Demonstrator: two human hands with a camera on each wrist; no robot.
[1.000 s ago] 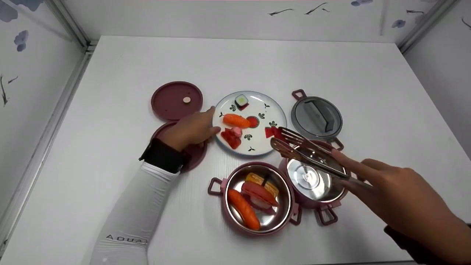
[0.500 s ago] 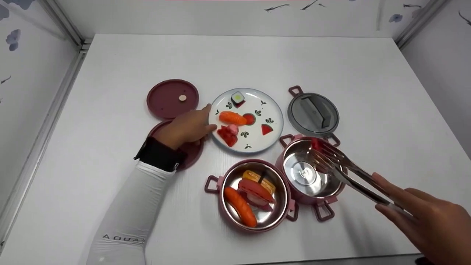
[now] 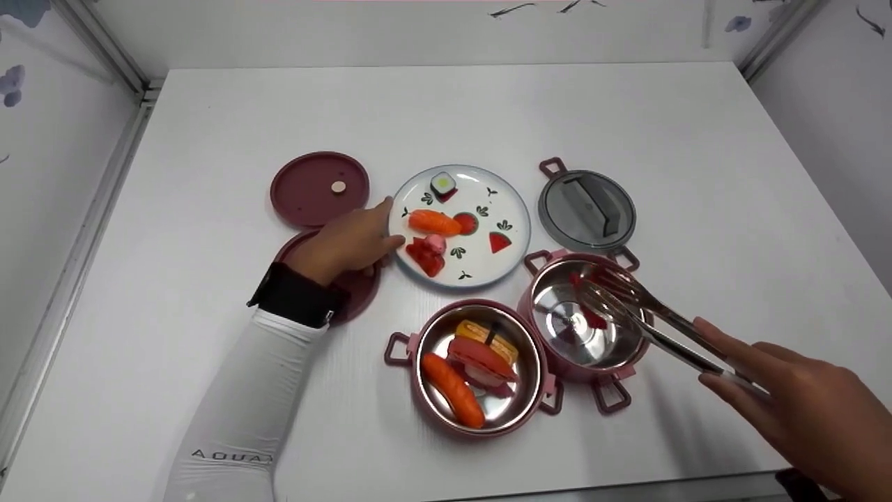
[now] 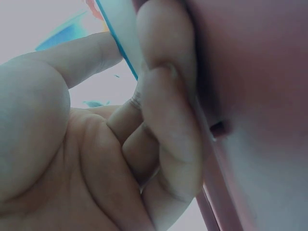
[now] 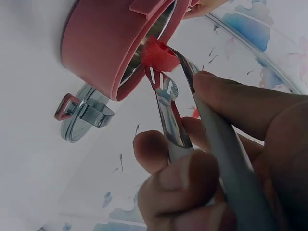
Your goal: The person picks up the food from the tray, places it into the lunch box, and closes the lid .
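1. I am reading the right hand [image 3: 801, 411] as curled around the handles of the metal tongs [image 3: 651, 317], squeezing them; the right wrist view shows the thumb and fingers [image 5: 166, 156] wrapped on both arms.
2. The tong tips are pinching a small red food piece [image 5: 159, 54]. From the head view, that piece is sitting inside the near-right pink pot [image 3: 631, 366], over its steel floor; I cannot tell whether it is touching the bottom.
3. The left hand [image 3: 345, 240] is resting at the left rim of the patterned plate [image 3: 512, 213]. In the left wrist view the index finger is lying along the plate edge while the other fingers [image 4: 168, 120] are curling in against the palm, pressed to a dark-red lid [image 3: 359, 289] underneath. I am logging it as gripping the plate rim.
4. The plate is carrying an orange salmon piece [image 3: 433, 222], a roll [image 3: 443, 185] and a red-pink piece [image 3: 425, 252].
5. A second pink pot [image 3: 404, 348], just left of and touching the first, is holding an orange piece, a red-topped one and a yellow one.
6. A second dark-red lid [image 3: 310, 195] is lying behind the left hand. A grey lid [image 3: 587, 209] is lying behind the right pot.
7. Everything is resting on the white table [image 3: 627, 118].
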